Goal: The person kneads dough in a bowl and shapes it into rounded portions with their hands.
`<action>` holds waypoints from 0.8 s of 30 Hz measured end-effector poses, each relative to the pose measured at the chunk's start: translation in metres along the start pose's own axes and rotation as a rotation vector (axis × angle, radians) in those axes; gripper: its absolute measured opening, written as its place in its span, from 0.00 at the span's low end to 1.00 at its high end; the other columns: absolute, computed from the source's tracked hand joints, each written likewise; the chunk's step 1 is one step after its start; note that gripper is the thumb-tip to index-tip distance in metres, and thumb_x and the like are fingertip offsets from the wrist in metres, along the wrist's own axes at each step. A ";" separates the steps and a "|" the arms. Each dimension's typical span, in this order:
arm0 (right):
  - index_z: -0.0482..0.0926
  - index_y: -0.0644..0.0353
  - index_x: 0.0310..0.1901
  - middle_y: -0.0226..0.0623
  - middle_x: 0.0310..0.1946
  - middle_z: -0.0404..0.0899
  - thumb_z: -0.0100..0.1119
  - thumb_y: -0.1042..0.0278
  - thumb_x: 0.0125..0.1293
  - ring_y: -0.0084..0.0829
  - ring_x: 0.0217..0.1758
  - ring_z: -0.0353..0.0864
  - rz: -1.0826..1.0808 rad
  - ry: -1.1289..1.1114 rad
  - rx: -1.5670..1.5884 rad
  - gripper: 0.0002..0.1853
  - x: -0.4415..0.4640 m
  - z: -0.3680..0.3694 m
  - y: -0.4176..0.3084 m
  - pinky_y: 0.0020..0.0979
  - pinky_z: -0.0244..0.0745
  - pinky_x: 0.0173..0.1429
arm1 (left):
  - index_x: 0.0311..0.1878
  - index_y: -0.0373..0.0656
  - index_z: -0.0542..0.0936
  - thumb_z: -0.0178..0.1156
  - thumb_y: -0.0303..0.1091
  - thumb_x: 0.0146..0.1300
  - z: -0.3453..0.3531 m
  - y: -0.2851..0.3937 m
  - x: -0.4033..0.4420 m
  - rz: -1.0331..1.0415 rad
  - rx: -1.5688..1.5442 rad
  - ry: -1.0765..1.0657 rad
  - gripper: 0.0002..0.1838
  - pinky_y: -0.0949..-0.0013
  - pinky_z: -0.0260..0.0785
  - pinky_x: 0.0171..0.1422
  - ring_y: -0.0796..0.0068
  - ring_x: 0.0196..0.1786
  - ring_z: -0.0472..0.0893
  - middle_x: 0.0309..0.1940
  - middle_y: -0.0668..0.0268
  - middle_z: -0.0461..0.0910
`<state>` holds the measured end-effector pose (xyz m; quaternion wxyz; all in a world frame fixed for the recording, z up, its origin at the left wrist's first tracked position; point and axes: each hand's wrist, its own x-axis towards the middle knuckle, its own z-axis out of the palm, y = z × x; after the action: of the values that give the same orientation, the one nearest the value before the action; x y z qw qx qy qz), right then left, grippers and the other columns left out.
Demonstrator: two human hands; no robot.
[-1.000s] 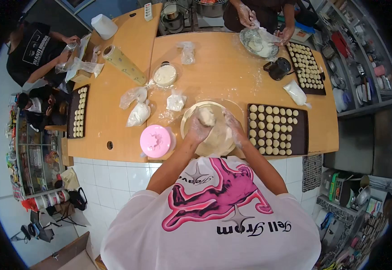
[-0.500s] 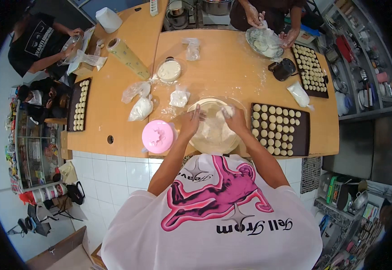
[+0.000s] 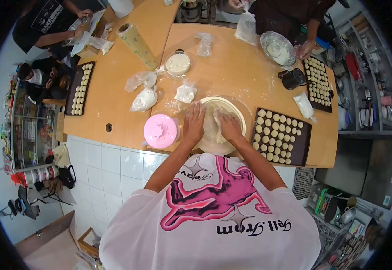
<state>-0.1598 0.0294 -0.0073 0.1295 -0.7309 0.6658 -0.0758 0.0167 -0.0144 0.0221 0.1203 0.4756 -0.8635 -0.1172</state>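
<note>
A wide, pale bowl (image 3: 233, 104) dusted with flour stands at the table edge in front of me. My left hand (image 3: 194, 121) lies along its left rim, fingers stretched out and holding nothing. Inside the bowl, my right hand (image 3: 228, 127) curls over a pale lump of dough (image 3: 220, 134), partly hidden under the palm. Left of the bowl is a pink-lidded container (image 3: 161, 131). To the right, a dark tray (image 3: 300, 150) carries rows of small round dough balls (image 3: 275, 133).
Behind the bowl are a small bag of flour (image 3: 185, 93), a larger bag (image 3: 143, 99), a bowl of white powder (image 3: 178, 63) and a wrap roll (image 3: 137, 46). A black jug (image 3: 292, 79) stands at right. A co-worker holds a plastic bag (image 3: 246, 28) beside a floury bowl (image 3: 278, 48).
My left hand has flattened onto the rim; my right hand has moved lower into the bowl. The co-worker at upper right has lifted a plastic bag away from the floury bowl. The view has shifted slightly.
</note>
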 end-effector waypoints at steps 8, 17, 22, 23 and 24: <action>0.73 0.64 0.52 0.47 0.48 0.76 0.47 0.75 0.57 0.45 0.56 0.72 -0.135 -0.215 -0.055 0.20 -0.042 -0.024 0.006 0.48 0.65 0.60 | 0.69 0.46 0.57 0.50 0.20 0.52 -0.007 0.001 0.003 0.019 0.127 -0.116 0.37 0.50 0.43 0.74 0.59 0.75 0.47 0.72 0.64 0.50; 0.76 0.61 0.51 0.47 0.50 0.75 0.49 0.74 0.55 0.44 0.57 0.72 -0.262 -0.135 -0.055 0.20 -0.009 -0.026 -0.001 0.48 0.66 0.59 | 0.68 0.43 0.58 0.50 0.19 0.52 -0.004 0.003 0.005 0.050 0.065 -0.129 0.36 0.54 0.48 0.73 0.60 0.75 0.48 0.72 0.62 0.51; 0.72 0.59 0.56 0.40 0.61 0.66 0.48 0.71 0.58 0.40 0.62 0.67 -0.399 -0.058 -0.260 0.22 0.018 -0.010 -0.001 0.49 0.61 0.64 | 0.68 0.40 0.58 0.50 0.19 0.50 0.001 0.000 0.005 0.072 0.061 -0.091 0.37 0.55 0.49 0.72 0.59 0.74 0.49 0.72 0.60 0.52; 0.70 0.58 0.58 0.39 0.63 0.65 0.48 0.69 0.59 0.39 0.63 0.65 -0.430 -0.051 -0.269 0.23 0.018 -0.007 0.004 0.50 0.60 0.64 | 0.68 0.39 0.58 0.50 0.18 0.50 0.001 0.000 0.005 0.074 0.059 -0.078 0.37 0.54 0.49 0.72 0.60 0.74 0.49 0.72 0.60 0.52; 0.70 0.57 0.59 0.39 0.63 0.64 0.49 0.68 0.59 0.39 0.64 0.65 -0.434 -0.092 -0.256 0.23 0.016 -0.012 0.006 0.51 0.59 0.65 | 0.68 0.39 0.58 0.50 0.18 0.50 0.001 0.000 0.004 0.074 0.055 -0.067 0.37 0.54 0.49 0.72 0.60 0.75 0.49 0.72 0.60 0.52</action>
<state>-0.1670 0.0121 0.0019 0.0468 -0.8697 0.4911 0.0162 0.0140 -0.0178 0.0215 0.0823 0.4424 -0.8869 -0.1048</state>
